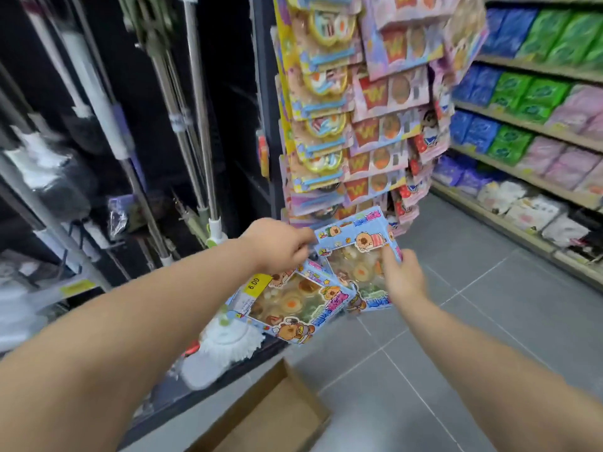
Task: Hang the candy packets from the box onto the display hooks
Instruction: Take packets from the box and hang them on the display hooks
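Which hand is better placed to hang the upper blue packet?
Right, probably. The right hand grips the upper packet by its side edge; the left hand only pinches its top corner, likely guiding it.

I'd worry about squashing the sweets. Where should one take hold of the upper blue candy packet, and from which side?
Probably the flat card border on the right edge of the upper blue packet, coming from the right, where the right hand pinches it. The clear middle window covers the sweets, and a side grip leaves the top edge free for hanging.
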